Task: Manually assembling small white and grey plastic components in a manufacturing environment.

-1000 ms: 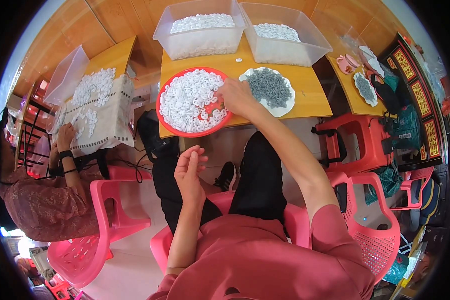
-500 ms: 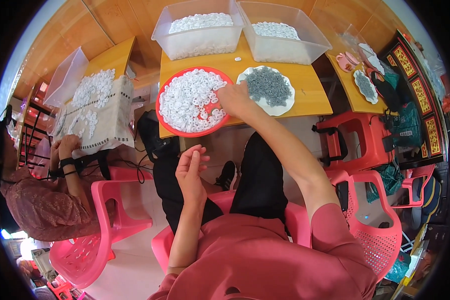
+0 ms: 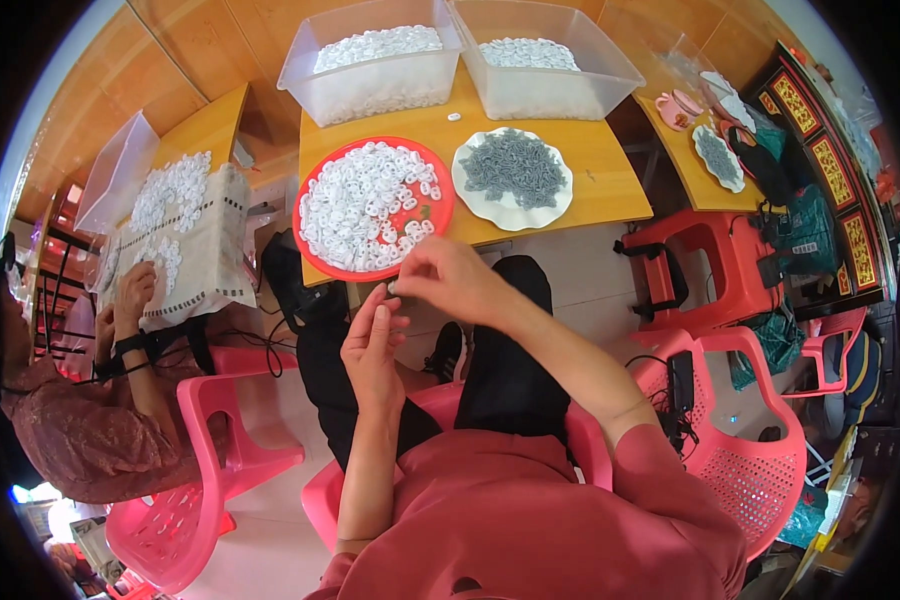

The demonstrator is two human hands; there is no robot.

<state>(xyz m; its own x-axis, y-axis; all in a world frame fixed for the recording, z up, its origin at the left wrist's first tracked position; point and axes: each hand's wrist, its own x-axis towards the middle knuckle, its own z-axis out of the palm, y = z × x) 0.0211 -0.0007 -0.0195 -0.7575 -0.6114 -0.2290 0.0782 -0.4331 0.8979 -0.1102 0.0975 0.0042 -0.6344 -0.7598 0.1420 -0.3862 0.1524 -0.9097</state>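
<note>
Both your hands meet just below the near edge of the wooden table (image 3: 610,190), over your lap. Your right hand (image 3: 448,280) pinches a tiny piece, too small to identify; your left hand (image 3: 372,345) is half-open, fingertips touching it. Red plate (image 3: 315,262) of white rings overhangs the edge just above. Floor open to the right.

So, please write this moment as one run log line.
left hand: open, palm up | right hand: pinching small piece over it | red tray: white rings | white plate: grey parts

Pink short-sleeved top, black trousers — bare forearms
</note>
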